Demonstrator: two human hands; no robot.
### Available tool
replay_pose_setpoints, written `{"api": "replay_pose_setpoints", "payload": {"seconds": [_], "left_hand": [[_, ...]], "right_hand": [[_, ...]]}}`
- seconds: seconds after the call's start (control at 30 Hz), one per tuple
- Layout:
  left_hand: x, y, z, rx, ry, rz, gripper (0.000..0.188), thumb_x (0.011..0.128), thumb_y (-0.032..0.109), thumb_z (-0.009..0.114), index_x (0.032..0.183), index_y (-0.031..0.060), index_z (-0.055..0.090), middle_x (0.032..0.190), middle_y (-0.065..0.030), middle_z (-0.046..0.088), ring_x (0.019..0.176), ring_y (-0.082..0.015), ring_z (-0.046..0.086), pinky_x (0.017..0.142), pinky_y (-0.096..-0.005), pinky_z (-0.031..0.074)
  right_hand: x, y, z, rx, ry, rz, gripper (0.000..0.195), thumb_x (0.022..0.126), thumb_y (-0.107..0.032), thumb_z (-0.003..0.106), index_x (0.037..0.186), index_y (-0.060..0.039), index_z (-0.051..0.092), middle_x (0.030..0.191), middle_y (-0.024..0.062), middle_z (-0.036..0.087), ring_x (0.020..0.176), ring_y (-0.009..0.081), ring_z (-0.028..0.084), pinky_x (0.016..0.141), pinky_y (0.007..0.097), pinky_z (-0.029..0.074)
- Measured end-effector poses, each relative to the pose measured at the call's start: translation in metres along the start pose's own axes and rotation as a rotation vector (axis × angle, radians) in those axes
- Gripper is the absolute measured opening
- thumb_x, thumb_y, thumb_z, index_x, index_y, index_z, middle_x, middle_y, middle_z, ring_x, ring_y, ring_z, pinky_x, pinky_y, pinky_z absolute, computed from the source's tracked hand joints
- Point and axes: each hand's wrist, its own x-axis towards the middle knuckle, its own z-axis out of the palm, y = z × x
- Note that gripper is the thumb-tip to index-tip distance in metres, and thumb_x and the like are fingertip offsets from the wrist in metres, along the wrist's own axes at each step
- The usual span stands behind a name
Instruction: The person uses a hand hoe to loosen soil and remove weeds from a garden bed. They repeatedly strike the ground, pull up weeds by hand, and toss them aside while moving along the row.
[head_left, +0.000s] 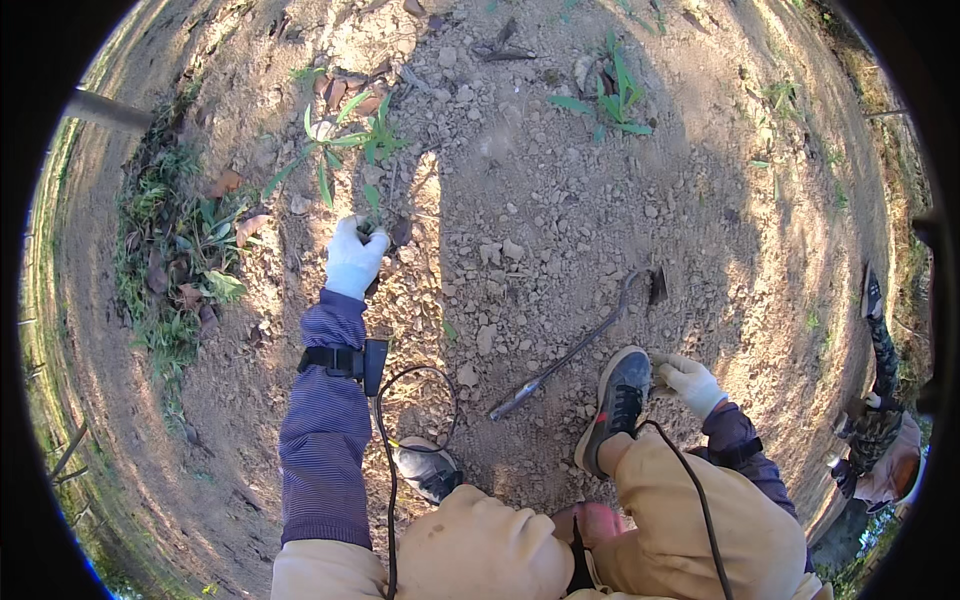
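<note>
My left hand (354, 259), in a white glove, reaches forward to the ground and pinches the base of a small green weed (372, 201). Just ahead of it, a larger leafy weed (330, 146) spreads narrow leaves over the soil. My right hand (691, 384), also gloved and with soiled fingertips, is low beside my right shoe (621, 401). Its thumb and fingers are apart, and I see nothing between them. A hand hoe (574, 352) with a long thin metal shaft lies on the soil between my hands, its blade pointing away from me.
A heap of pulled weeds and dry leaves (176, 247) lies to the left. Another green weed (616, 97) grows ahead to the right. A black cable (391, 480) loops by my left forearm. Another person (877, 450) is low at the far right. A post (109, 111) is at the upper left.
</note>
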Motion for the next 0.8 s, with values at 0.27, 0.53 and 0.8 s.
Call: {"api": "replay_pose_setpoints", "payload": {"seconds": [0.27,0.53,0.8], "left_hand": [[-0.123,-0.057,-0.008,0.447,-0.250,0.456,0.018,0.069,0.010,0.065,0.083,0.0028,0.056,0.091,-0.0114,0.056,0.080,-0.0298,0.058,0.073,-0.0375,0.048],[-0.112,-0.069,-0.062,0.139,0.117,-0.095,0.014,0.069,0.009,0.063,0.077,0.0015,0.053,0.062,-0.0074,0.054,0.055,-0.0156,0.051,0.056,-0.0294,0.044],[-0.155,-0.057,0.010,0.427,-0.348,0.289,0.034,0.068,0.013,0.063,0.101,0.0147,0.058,0.083,-0.0103,0.056,0.075,-0.0314,0.058,0.068,-0.0390,0.049]], "right_hand": [[-0.003,0.002,-0.003,-0.033,-0.025,0.019,0.035,0.092,-0.018,0.047,0.123,-0.0029,0.051,0.102,0.0056,0.060,0.088,0.0126,0.059,0.076,0.0269,0.050],[-0.001,0.011,-0.006,-0.011,-0.042,-0.008,0.036,0.092,-0.018,0.047,0.125,-0.0034,0.049,0.103,0.0053,0.061,0.092,0.0132,0.059,0.076,0.0274,0.050],[0.003,0.016,0.000,-0.027,-0.022,-0.037,0.036,0.092,-0.019,0.048,0.122,-0.0019,0.051,0.099,0.0050,0.060,0.084,0.0119,0.057,0.074,0.0264,0.050]]}}
